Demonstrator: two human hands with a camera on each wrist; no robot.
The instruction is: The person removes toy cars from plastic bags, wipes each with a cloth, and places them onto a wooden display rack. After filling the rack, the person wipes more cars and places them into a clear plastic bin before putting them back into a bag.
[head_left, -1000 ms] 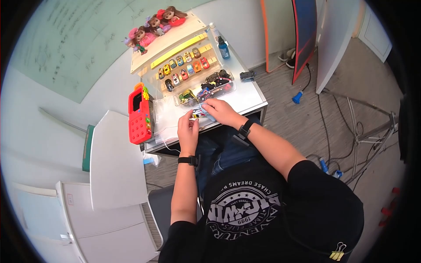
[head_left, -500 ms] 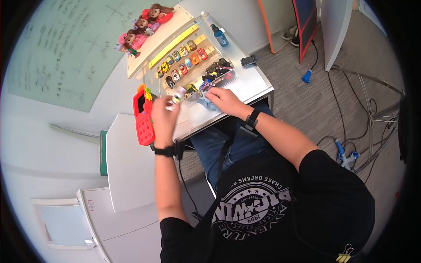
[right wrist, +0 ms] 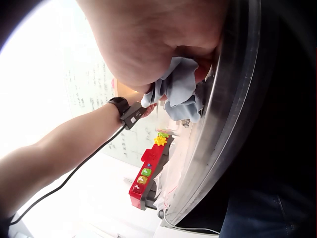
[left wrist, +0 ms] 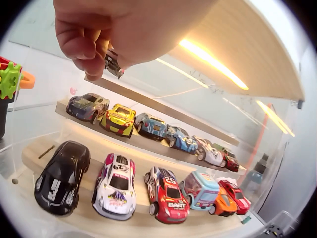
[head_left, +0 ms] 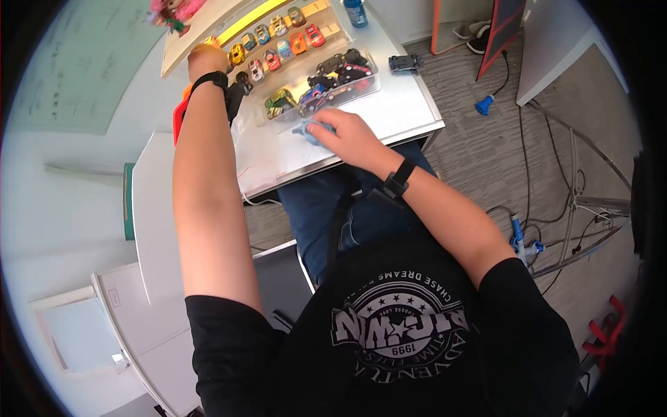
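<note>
My left hand (head_left: pixel 207 61) reaches up to the far left of the display shelf. In the left wrist view its curled fingers pinch a small toy car (left wrist: pixel 114 64), mostly hidden by the hand, above the left end of the upper row. That row starts with a dark blue toy car (left wrist: pixel 88 107) and a yellow one (left wrist: pixel 119 120). A black toy car (left wrist: pixel 63 177) leads the lower row. Near the table's front edge, my right hand (head_left: pixel 349 137) grips a crumpled blue-grey cloth (right wrist: pixel 181 87), just in front of the clear bin (head_left: pixel 377 85).
Several toy cars (head_left: pixel 319 90) fill the bin. A dark toy car (head_left: pixel 404 62) sits to its right, and a blue bottle (head_left: pixel 356 12) stands behind. At the left is a red toy (right wrist: pixel 150 171). A wooden board (left wrist: pixel 267 49) overhangs the shelf rows.
My left hand has left the right hand and cloth at the table's front, moving up and left to the shelf with the toy car. The right hand stays near the bin with the cloth.
</note>
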